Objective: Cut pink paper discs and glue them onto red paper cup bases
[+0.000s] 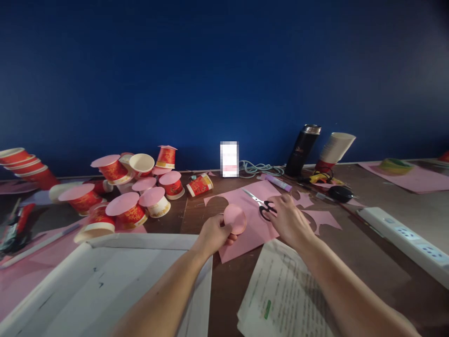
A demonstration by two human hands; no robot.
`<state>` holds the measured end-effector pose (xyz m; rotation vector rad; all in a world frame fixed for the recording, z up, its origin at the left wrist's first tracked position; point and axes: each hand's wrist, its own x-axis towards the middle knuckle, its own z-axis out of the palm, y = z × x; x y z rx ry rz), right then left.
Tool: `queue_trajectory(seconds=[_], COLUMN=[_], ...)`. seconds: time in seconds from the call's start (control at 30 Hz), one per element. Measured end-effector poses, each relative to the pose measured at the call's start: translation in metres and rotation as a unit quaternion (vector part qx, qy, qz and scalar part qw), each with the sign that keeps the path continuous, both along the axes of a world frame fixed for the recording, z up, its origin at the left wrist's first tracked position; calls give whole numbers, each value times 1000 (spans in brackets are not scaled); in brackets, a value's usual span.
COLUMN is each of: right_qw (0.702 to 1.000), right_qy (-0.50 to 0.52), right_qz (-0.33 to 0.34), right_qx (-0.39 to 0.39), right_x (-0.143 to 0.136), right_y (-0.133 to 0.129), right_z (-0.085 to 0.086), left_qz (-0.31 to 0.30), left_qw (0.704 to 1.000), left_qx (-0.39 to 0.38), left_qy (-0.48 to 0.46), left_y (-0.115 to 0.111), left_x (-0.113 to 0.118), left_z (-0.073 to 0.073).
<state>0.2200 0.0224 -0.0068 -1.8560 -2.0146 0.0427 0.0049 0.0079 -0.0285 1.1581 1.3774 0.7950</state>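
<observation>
Near the middle of the table, my left hand (213,236) pinches a round pink paper disc (235,218) between thumb and fingers; what lies behind the disc is hidden. My right hand (288,217) has its fingers on the black handles of a pair of scissors (260,200). Their silver blades point up and left, over a sheet of pink paper (242,245) with a rounded cut-out in its edge. Pink paper scraps (321,220) lie to the right of that hand. A purple glue stick (278,182) rests just beyond the scissors.
Red paper cups (128,210), several topped with pink discs, crowd the left. A white box lid (140,281) and printed sheets (280,299) lie in front. A black flask (302,150), stacked white cups (336,147) and a white power strip (403,238) stand or lie right.
</observation>
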Motion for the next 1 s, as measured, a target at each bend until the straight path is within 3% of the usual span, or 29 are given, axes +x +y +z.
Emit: queue_trajectory(seconds=[0.1,0.17,0.27,0.33,0.43,0.53,0.77,0.9,1.0], right_qw=[997,996,998,990,982,978,975,983,990], right_qy=[-25,-20,33,46,9,-34,-129,-102,-63], right_qz=[58,60,38,63,120,159,169,154,121], right_qx=[52,59,-45,-120,-145,-128,-71,-24,29], right_x=[1,3,7,9,13,20,32,29,20], right_y=[1,2,0,-4,-11,-17,-21,-15,-12], right_z=[1,3,9,14,18,15,2,2,7], left_qz=[-3,0,10,9,0,0,6,16,38], left_qw=[1000,1000,1000,1000,1000,1000,1000,1000,996], left_qx=[5,6,-2,-6,-2,5,-8,6,78], left_qy=[-5,-9,-6,-3,4,1,6,7,3], left_y=[0,0,0,0,1,2,1,0,1], left_x=[0,0,1,2,1,-1,2,2,-2], left_z=[0,0,0,0,-2,-4,-1,3,7])
